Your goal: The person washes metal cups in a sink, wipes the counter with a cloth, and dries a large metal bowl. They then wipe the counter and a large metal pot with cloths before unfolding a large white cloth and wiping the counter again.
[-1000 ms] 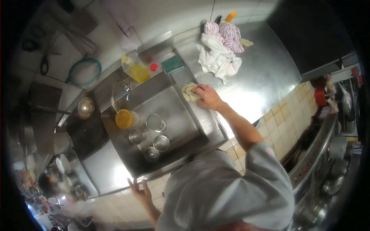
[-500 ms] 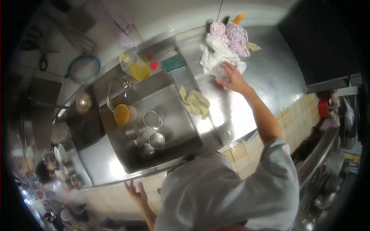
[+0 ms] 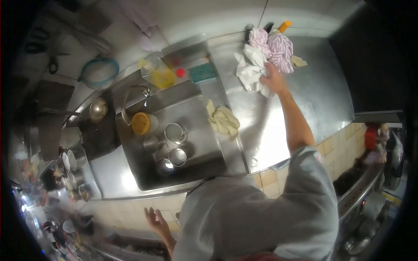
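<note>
My right hand [image 3: 274, 79] has its fingers closed on a crumpled white cloth [image 3: 250, 75] on the steel counter. Pink-and-white striped cloths [image 3: 281, 50] lie bunched just behind it, with a small beige cloth [image 3: 298, 61] to their right. Below the front edge of the sink, my left hand [image 3: 155, 221] hangs in the air, fingers loosely spread and holding nothing. Several metal cups [image 3: 173, 132] stand in the sink [image 3: 200, 161], beside a container with an orange-yellow top [image 3: 140, 123].
A yellowish rag [image 3: 224, 120] lies on the sink's right rim. Behind the sink are a green scouring pad [image 3: 202, 73], a red cap [image 3: 180, 72] and a container of yellow liquid [image 3: 163, 77]. The faucet [image 3: 146, 96] is at the back left. A ladle [image 3: 98, 109] lies further left.
My right hand has closed on the white cloth, which looks more gathered. My left hand stays low and empty. The whole view has shifted slightly.
</note>
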Demonstrator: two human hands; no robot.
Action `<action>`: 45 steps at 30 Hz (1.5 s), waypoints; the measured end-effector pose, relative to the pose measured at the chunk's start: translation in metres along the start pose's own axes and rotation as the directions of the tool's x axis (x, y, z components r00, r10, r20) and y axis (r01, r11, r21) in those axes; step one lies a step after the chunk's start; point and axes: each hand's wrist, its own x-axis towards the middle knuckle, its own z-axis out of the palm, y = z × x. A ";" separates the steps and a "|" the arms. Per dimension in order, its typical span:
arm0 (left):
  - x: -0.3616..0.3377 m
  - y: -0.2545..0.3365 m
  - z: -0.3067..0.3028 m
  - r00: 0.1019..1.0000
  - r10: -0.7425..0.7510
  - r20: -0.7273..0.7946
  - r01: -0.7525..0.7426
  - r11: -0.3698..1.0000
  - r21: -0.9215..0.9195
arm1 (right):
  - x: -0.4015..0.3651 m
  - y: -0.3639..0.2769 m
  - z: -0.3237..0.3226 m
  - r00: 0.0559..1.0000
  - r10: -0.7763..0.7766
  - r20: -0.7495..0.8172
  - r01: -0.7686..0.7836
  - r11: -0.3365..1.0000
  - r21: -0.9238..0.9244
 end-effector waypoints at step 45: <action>0.271 -0.015 -0.177 0.763 0.173 0.622 0.596 0.183 -0.782 | -0.334 -0.627 0.267 0.812 -0.526 0.253 0.071 0.519 0.852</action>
